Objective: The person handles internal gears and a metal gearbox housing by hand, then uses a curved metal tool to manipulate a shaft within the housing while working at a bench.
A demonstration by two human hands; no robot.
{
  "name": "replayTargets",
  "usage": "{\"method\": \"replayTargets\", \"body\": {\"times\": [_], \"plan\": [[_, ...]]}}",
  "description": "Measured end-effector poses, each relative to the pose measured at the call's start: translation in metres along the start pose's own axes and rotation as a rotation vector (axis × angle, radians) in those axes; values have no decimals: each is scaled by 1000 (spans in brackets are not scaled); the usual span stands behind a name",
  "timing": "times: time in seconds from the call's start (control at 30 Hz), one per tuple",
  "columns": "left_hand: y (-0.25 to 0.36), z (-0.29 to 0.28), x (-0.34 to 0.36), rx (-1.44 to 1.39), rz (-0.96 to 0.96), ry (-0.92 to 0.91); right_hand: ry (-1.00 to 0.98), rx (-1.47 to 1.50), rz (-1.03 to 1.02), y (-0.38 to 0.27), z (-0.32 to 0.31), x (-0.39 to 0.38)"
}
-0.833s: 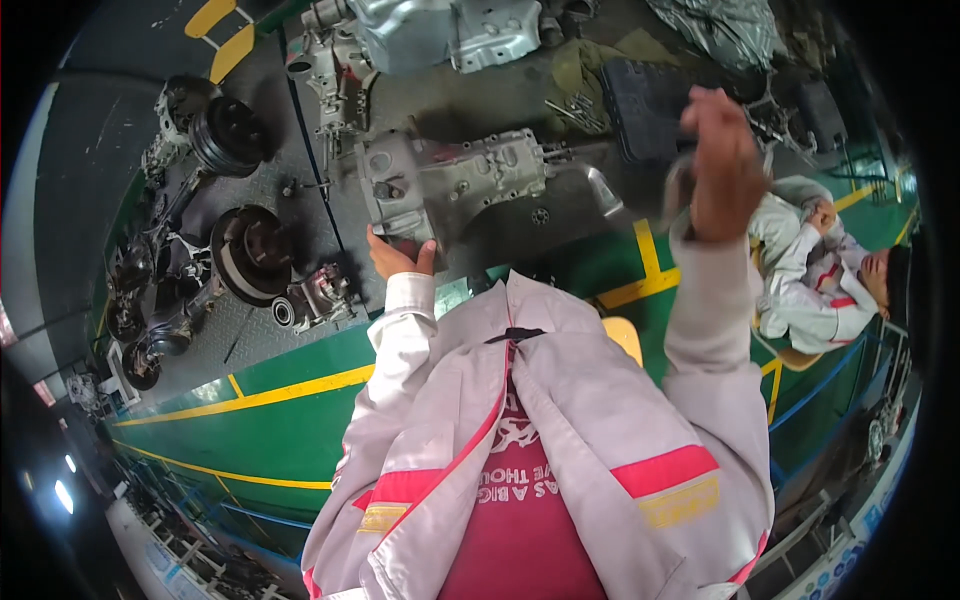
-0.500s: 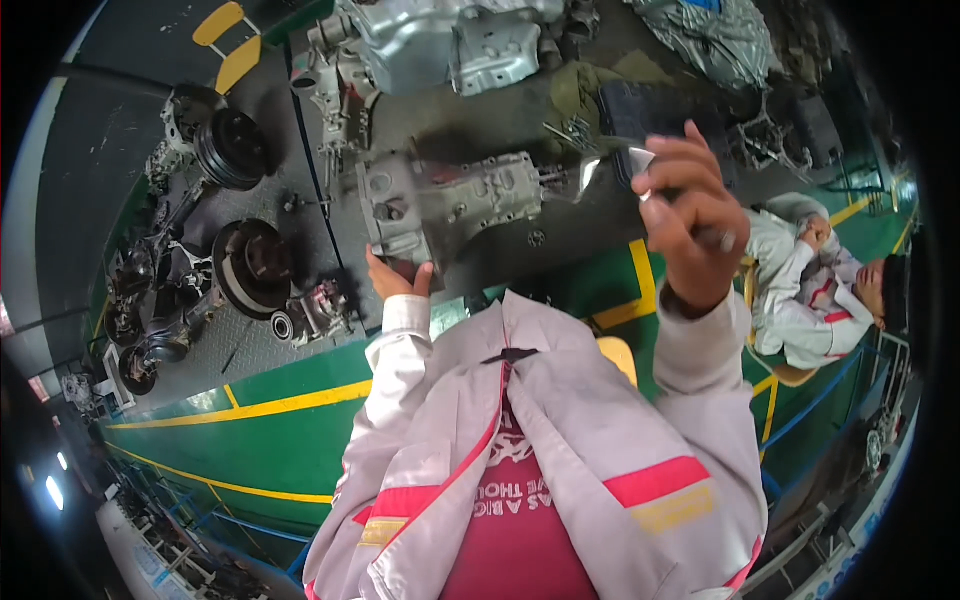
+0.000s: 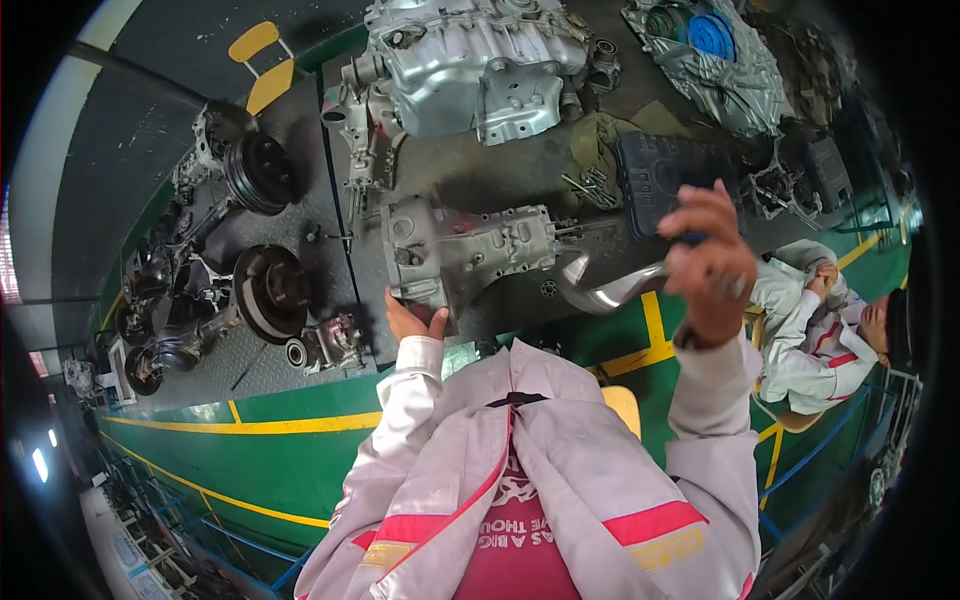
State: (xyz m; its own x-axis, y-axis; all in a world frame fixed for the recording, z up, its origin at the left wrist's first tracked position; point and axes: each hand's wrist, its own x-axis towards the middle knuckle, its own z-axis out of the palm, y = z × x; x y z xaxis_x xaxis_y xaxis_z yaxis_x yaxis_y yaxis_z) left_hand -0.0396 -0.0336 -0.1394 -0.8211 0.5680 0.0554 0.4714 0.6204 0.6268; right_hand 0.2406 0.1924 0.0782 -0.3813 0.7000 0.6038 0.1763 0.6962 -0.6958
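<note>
A grey metal gearbox casing (image 3: 505, 243) lies lengthwise on the bench in front of me. At its wide left end, my left hand (image 3: 413, 322) grips the near edge, thumb apart from the fingers. From the casing's right end, thin rods stick out toward a shiny bent metal bar (image 3: 612, 292), which is smeared by motion. The far end of the bar reaches my right hand (image 3: 712, 262), whose curled fingers are blurred around it. Its exact kind does not show. A small dark round part (image 3: 548, 289) lies just below the casing.
Behind stands a large silver housing (image 3: 480, 60). Several bolts (image 3: 592, 188) lie beside a dark plastic case (image 3: 660, 170). Brake drums (image 3: 268, 290) and axle parts fill the left. A seated person (image 3: 815, 315) is at the right, near a yellow chair (image 3: 622, 408).
The view has shifted, so the bench sits lower and slightly right in the picture. The bent bar has swung to the near side as my right hand moved. My left hand keeps its grip.
</note>
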Motion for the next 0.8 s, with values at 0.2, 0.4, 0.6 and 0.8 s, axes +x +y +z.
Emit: {"method": "replayTargets", "body": {"times": [0.2, 0.4, 0.6, 0.8], "plan": [[3, -3, 0, -71, -23, -50, -73, 42, -235, 8, 3, 4], [4, 2, 2, -12, 15, 25, -187, 59, -279, -12, 21, 7], [-1, 4, -2, 1, 37, 42, -16, 183, -149, 23, 28, 2], [7, 0, -4, 11, -10, 10, 126, -109, 36, 16, 29, 9]]}}
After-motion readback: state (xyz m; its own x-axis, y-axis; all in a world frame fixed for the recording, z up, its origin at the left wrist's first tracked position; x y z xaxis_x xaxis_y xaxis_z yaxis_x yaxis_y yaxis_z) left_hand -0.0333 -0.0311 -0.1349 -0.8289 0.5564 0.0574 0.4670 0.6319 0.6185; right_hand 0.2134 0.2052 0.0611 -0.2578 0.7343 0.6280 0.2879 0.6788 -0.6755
